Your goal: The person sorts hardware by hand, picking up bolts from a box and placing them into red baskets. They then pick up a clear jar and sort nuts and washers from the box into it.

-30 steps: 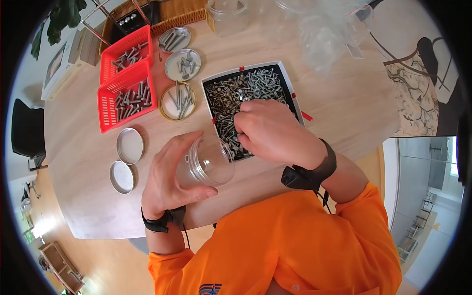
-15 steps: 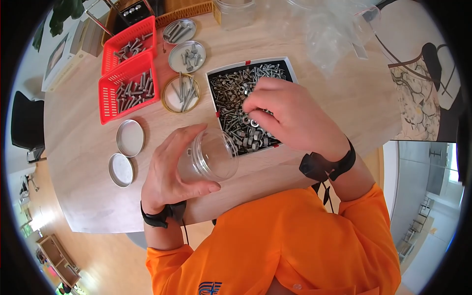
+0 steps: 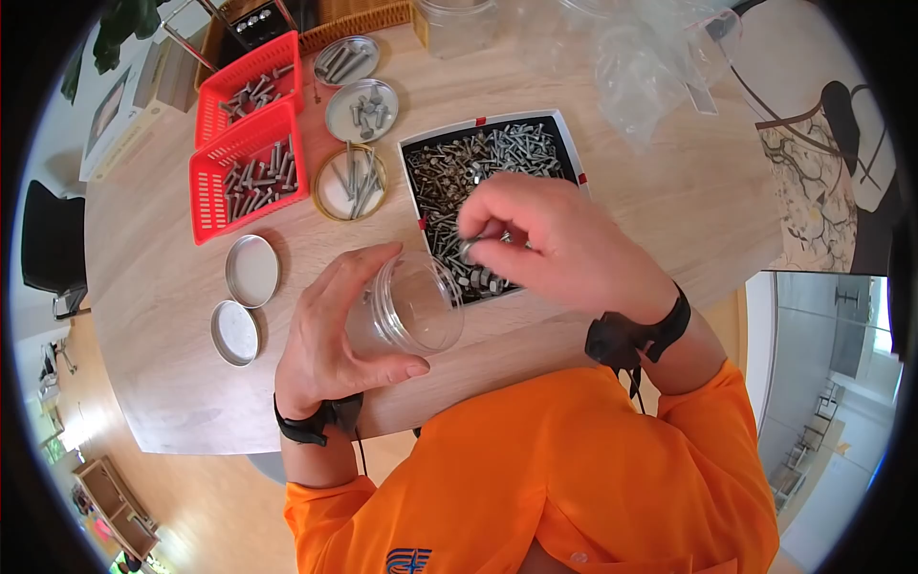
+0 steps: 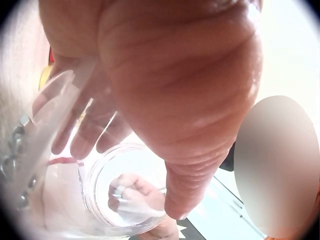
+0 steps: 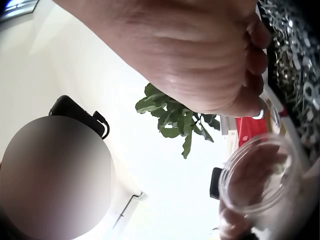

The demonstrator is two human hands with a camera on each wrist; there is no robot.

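Observation:
My left hand [image 3: 325, 330] grips a clear plastic jar [image 3: 416, 301], thumb below and fingers above. The jar lies tilted on its side, its round mouth turned toward the box. Thumb and index finger of my right hand [image 3: 555, 239] pinch a small silver ring-shaped piece [image 3: 467, 251] over the near left part of a white-edged box [image 3: 409, 182]. This piece also shows at the fingertips in the right wrist view, a short way from the jar's rim [image 5: 225, 185]. Inside the box lie many brownish screws [image 3: 445, 177], silver screws [image 3: 526, 148] and hex nuts [image 3: 483, 279]. My right hand hides part of them.
Two red baskets [image 3: 201, 206] with bolts stand at the left. Beside them, three round lids [image 3: 318, 187] hold bolts; two more shallow lids [image 3: 253, 271] lie nearer me. Clear containers [image 3: 459, 29] and a plastic bag [image 3: 636, 77] sit at the back.
My right hand rose from among the hardware, then shifted left toward the jar with the silver piece between its fingertips. My left hand keeps the jar nearly still.

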